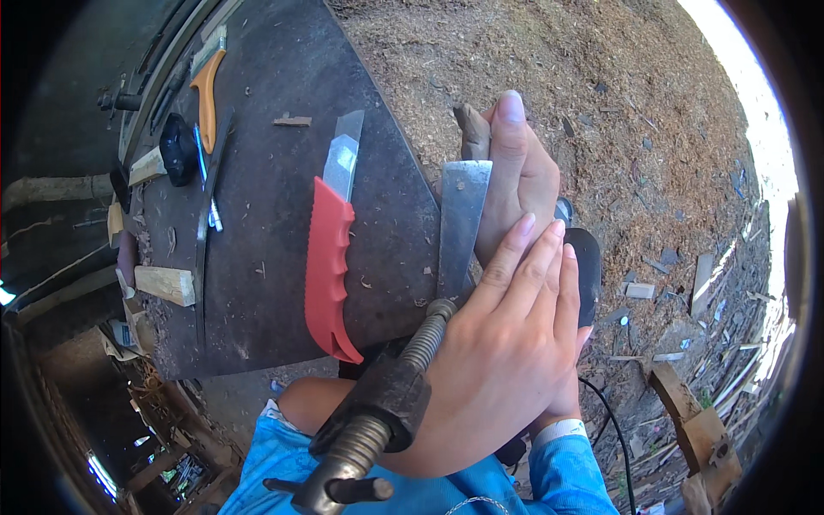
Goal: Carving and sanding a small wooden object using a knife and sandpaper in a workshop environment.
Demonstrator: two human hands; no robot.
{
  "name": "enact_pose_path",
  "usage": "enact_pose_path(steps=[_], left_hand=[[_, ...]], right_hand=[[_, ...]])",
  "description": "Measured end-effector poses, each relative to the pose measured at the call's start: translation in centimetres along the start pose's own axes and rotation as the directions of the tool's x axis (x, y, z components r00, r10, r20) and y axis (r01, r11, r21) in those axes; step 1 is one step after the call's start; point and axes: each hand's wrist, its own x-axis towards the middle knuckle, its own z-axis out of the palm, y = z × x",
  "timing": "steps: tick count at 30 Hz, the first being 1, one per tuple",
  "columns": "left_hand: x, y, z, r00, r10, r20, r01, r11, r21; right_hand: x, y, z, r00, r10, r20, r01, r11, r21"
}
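My left hand (pixel 515 343) lies with its fingers stretched out flat across the back of my right hand and wrist. My right hand (pixel 524 176) is closed, thumb pointing up, around a small brown piece (pixel 474 133) that looks like wood; most of it is hidden behind the fingers. Beside the right hand, a flat grey tapered metal plate (pixel 463 215) stands at the table's edge. The tip of a screw clamp (pixel 378 421) meets its lower end, and the clamp's screw passes over my left forearm. On the table to the left lies a red utility knife (pixel 329 257), blade out.
On the dark table (pixel 266 223) are a paintbrush (pixel 207 99) with an orange handle, a long thin metal strip (pixel 206 232), a pen (pixel 208 184), a black rounded object (pixel 178 150) and a wood block (pixel 165 285). Sawdust and scraps cover the ground (pixel 635 112). A black cable (pixel 614 421) hangs at right.
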Motion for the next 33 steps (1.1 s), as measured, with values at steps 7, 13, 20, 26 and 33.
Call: enact_pose_path(steps=[7,13,20,26,33], left_hand=[[0.0,0.6,-0.2,1.000,-0.014,0.014,0.015,0.999,-0.047],[0.3,0.2,0.1,1.000,0.007,0.028,-0.007,1.000,-0.003],[0.1,-0.1,0.0,1.000,0.023,0.017,-0.023,1.000,-0.015],[0.0,0.1,-0.3,0.999,0.004,0.039,-0.002,0.999,-0.053],[-0.2,-0.1,-0.1,0.999,0.043,0.023,-0.041,0.997,-0.067]], right_hand=[[0.1,0.0,-1.0,0.999,0.025,-0.030,-0.025,0.999,0.027],[0.0,0.2,-0.7,0.998,0.053,-0.028,-0.052,0.998,0.043],[0.0,0.2,-0.5,0.996,0.076,-0.046,-0.074,0.996,0.047],[0.7,-0.6,0.1,0.995,0.077,-0.059,-0.074,0.996,0.051],[0.3,-1.7,0.3,0.992,0.072,-0.103,-0.067,0.997,0.043]])
